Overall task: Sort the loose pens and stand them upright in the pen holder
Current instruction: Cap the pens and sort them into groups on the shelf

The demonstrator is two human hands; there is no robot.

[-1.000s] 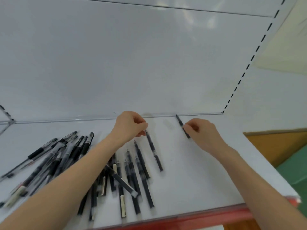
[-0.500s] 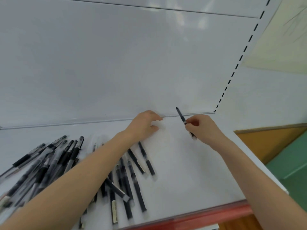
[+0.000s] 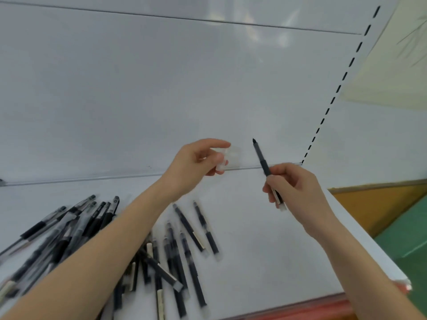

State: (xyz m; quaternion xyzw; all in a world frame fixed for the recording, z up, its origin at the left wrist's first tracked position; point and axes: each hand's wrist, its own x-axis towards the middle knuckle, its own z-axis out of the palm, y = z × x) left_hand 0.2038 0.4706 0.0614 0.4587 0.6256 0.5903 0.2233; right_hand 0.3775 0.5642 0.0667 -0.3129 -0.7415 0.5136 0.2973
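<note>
Right hand [image 3: 298, 190] is holding a slim black pen [image 3: 261, 155] up off the flat white shelf [image 3: 265, 250], grip closed around the lower barrel w/ fingers curled. The pen's long axis is sitting close to upright, leaning a bit left at the top: the dark pointed end is aiming up at the glossy white back panel [image 3: 138, 88], the pale end is poking out below the fingers.

Left hand [image 3: 196, 162] is pinching a small clear plastic piece [image 3: 227, 157] btwn thumb and fingertips, just left of the pen and not touching it. It's blurry, so can't tell what it is exactly.

The rest of the loose black pens [image 3: 184, 245] are lying flat on the shelf under and left of the left forearm, overlapping in a messy heap, mostly pointing front to back, some w/ pale label strips. A red front edge [image 3: 312, 306] is running along the shelf lip.
</note>
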